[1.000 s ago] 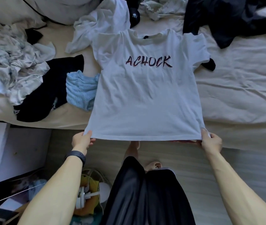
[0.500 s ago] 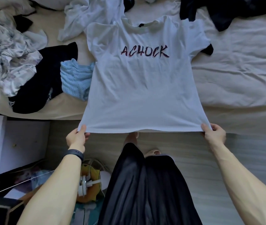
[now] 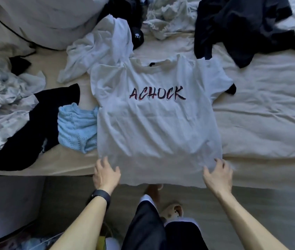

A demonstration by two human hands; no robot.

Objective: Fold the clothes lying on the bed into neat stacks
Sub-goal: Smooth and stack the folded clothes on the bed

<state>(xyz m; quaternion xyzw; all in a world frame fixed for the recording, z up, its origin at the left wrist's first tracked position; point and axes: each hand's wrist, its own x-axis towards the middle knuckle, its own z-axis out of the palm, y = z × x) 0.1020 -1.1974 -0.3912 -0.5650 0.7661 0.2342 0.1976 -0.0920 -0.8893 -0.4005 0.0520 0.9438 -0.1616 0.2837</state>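
Shirt (image 3: 157,127) is down flat on the bed (image 3: 269,105) now, logo up. I've let go of both corners: left hand (image 3: 106,173) and right hand (image 3: 217,175) hover at the hem, fingers (image 3: 219,162) spread wide, holding nothing. Sides can get folded in next, I'd guess.

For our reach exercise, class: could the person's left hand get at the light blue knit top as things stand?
Probably yes. The left hand is open at the hem of the white T-shirt, and the light blue knit top lies uncovered just beyond it, nothing between.
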